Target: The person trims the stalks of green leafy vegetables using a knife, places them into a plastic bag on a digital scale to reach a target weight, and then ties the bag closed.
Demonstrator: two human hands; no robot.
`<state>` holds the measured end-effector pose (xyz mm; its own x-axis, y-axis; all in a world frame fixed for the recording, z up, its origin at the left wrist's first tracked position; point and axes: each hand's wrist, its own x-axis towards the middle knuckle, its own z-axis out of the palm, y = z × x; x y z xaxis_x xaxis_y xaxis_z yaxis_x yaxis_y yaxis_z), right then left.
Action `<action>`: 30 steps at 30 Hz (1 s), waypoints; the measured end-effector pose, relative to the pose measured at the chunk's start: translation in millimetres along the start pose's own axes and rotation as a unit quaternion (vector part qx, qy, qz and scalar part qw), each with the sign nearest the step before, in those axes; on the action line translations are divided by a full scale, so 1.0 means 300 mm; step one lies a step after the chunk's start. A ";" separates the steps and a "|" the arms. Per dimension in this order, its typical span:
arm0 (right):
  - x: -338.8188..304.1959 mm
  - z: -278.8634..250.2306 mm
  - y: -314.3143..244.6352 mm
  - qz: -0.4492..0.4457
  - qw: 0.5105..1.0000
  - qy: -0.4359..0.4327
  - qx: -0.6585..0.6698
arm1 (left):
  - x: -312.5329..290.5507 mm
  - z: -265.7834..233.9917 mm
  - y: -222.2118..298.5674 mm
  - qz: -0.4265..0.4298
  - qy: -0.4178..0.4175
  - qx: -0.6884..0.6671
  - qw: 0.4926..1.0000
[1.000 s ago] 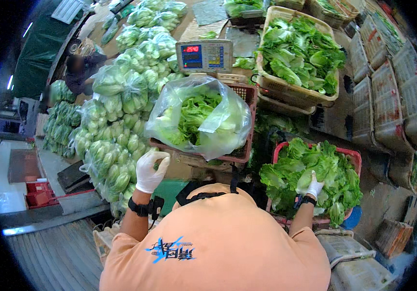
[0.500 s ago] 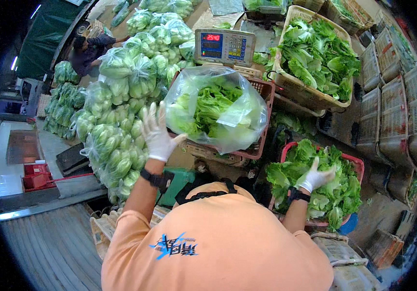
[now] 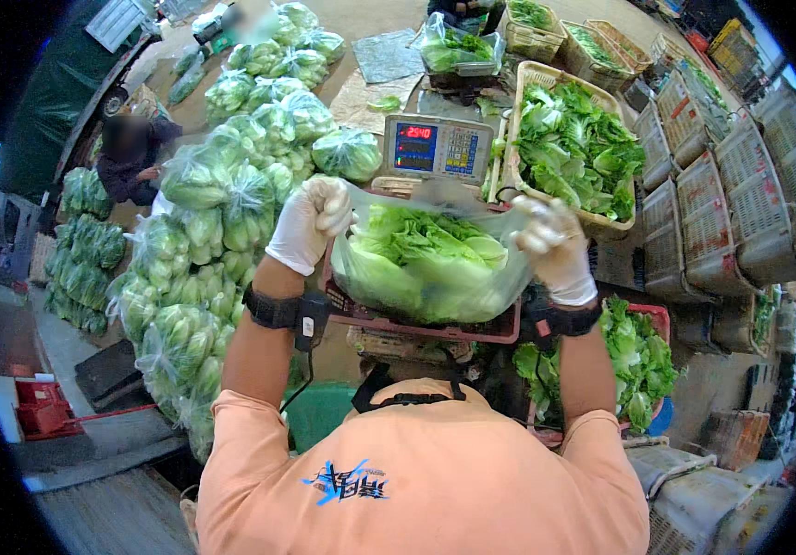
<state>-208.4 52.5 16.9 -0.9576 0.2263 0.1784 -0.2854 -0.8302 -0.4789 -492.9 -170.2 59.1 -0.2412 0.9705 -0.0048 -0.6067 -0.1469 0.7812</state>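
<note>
A clear plastic bag (image 3: 388,291) stands in front of me with leafy green lettuce (image 3: 435,242) inside. My left hand (image 3: 313,222), in a white glove, is closed on the bag's left rim. On the opposite side my right hand (image 3: 557,245), gloved too, grips the right rim with bent fingers, slightly blurred. Between both hands the bag's mouth is stretched wide. Beneath the bag is a dark red crate (image 3: 499,326), and just beyond it stands a digital scale display (image 3: 438,148) with lit red digits.
Bagged greens (image 3: 222,222) are piled at the left, near a crouching person (image 3: 129,157). A beige crate (image 3: 529,74) of lettuce sits at the back right. Below my right forearm is a red crate (image 3: 661,324) of lettuce. Stacked crates (image 3: 703,213) line the right side.
Both hands have come to the bag's rim and closed on it: the left from beside the bag, the right up from the lettuce crate. The bag's mouth is now pulled out sideways.
</note>
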 end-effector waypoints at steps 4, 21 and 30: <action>0.063 0.117 0.060 -0.062 0.856 0.099 -0.503 | 0.057 0.165 -0.146 -0.024 0.068 0.179 0.981; 0.112 -0.216 0.094 0.239 0.782 -0.109 -0.565 | 0.274 -0.271 -0.415 -0.275 -0.068 0.421 0.862; -0.004 -0.390 0.133 0.335 0.739 0.041 -0.583 | 0.153 -0.301 -0.493 -0.117 -0.048 0.245 0.961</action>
<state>-223.3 78.8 -102.9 -0.8852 0.0324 -0.4641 0.4591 0.2222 -0.8602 -482.6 -121.0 -112.9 -0.0555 0.9825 -0.1778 -0.1998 0.1635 0.9661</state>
